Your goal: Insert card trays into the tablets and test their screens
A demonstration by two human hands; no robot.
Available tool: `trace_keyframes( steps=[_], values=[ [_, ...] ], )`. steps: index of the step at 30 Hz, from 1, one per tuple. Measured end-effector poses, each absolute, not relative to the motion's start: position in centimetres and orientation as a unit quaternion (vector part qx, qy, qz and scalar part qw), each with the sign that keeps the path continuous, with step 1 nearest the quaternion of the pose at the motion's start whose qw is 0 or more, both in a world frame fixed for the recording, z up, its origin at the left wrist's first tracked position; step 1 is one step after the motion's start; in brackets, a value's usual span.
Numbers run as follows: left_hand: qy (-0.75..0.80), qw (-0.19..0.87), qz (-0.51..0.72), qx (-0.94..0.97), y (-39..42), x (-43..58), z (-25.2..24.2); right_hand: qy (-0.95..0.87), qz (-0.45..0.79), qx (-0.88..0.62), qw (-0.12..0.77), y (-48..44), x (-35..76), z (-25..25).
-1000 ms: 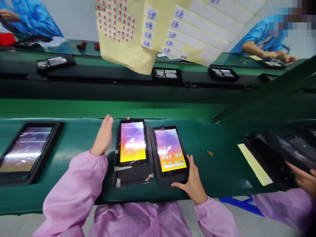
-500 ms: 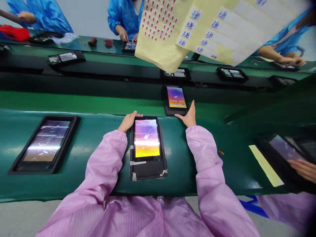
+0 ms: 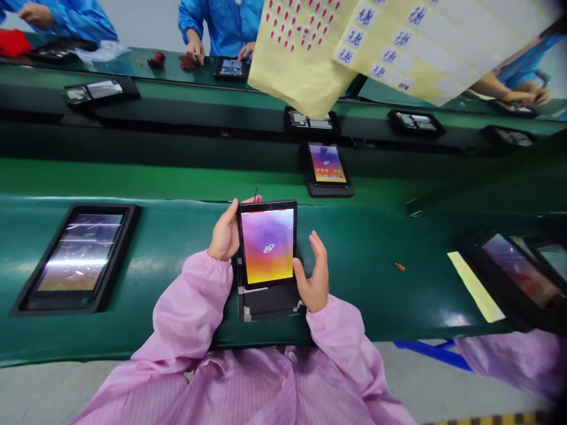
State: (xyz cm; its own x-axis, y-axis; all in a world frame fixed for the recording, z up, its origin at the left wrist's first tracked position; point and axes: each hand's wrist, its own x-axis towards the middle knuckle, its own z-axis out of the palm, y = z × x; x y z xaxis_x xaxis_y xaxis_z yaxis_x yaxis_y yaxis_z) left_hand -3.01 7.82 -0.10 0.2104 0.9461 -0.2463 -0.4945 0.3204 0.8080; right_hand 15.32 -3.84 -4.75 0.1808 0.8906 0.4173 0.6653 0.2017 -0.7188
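A black-framed tablet with a lit purple-to-yellow screen is right in front of me, over a black taped holder. My left hand grips its left edge, fingers behind it. My right hand stands open at the lower right edge, its thumb by the frame and its fingers apart. Farther up the green belt, a second lit tablet lies in a black case, out of reach of both hands. A third tablet sits in a black holder to my left.
A small orange piece and a yellow strip lie on the belt, beside a neighbour's dark-framed tablet. A yellow label sheet hangs in front of the upper belts. Blue-sleeved workers stand across them.
The second tablet has moved off up the belt, and my right hand has come back from it to the near tablet. My left hand has shifted from the top corner to the left edge.
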Motion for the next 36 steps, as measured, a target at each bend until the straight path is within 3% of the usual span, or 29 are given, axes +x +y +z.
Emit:
trace_keyframes(
  steps=[8,15,19,22,27,32,36],
  values=[
    [0.328,0.691,0.556,0.325,7.5,-3.2,-2.2,-0.666,0.075,-0.579,0.465,-3.3,13.7,-5.5],
    [0.315,0.716,0.580,0.228,7.6,-2.0,-4.2,-0.555,0.420,-0.537,0.477,-2.3,14.4,-6.4],
    [0.283,0.768,0.553,0.160,7.3,-1.6,-4.8,-0.532,0.473,-0.511,0.482,-1.8,14.3,-6.9],
    [0.286,0.789,0.524,0.145,7.4,-1.8,-5.1,-0.549,0.438,-0.523,0.482,-1.9,13.6,-7.4],
    [0.316,0.793,0.503,0.136,7.6,-2.0,-5.0,-0.599,0.250,-0.612,0.451,-2.0,15.6,-7.6],
    [0.360,0.760,0.523,0.136,7.8,-1.7,-4.6,-0.477,0.070,-0.769,0.419,-5.0,28.5,-6.9],
    [0.388,0.738,0.532,0.149,7.9,-1.4,-4.5,-0.418,0.032,-0.848,0.324,-8.5,39.3,-6.8]
  ],
)
